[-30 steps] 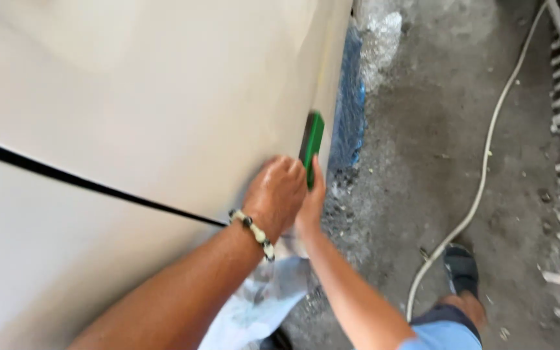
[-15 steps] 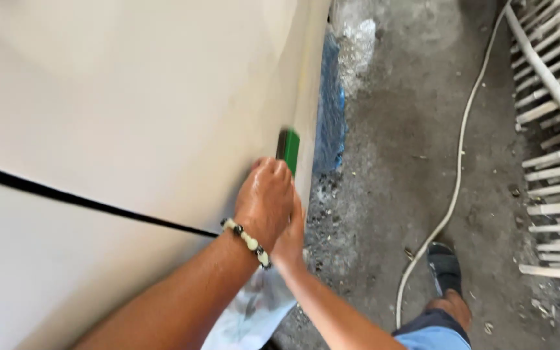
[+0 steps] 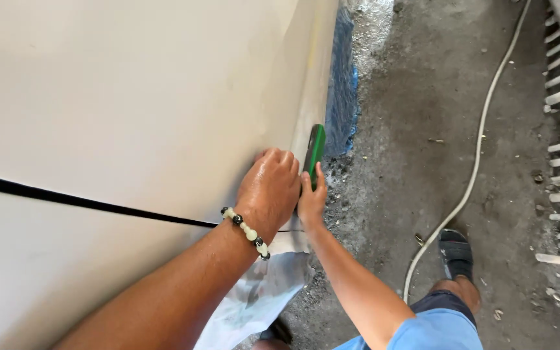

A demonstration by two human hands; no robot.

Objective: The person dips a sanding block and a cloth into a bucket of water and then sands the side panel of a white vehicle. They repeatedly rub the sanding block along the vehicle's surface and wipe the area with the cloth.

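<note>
Both hands are working the same tool here. The right hand (image 3: 310, 199) is gripping a green sanding block (image 3: 314, 152) from below, thumb up along its edge, keeping its flat face pressed against the lower edge of the cream car body panel (image 3: 131, 97). The left hand (image 3: 270, 189), with a beaded bracelet (image 3: 246, 231) on the wrist, is lying curled over the near end, fingers closed down, probably adding pressure so the block is staying flush to the curve. A black panel seam (image 3: 85, 202) is running across just below them. Blue masking (image 3: 341, 91) is covering the part further along, and paper masking (image 3: 260, 291) is hanging under the forearms, likely shielding those bits. A white hose (image 3: 468, 188) is snaking across the concrete floor (image 3: 409, 97) beside a sandalled foot (image 3: 456, 254).
</note>
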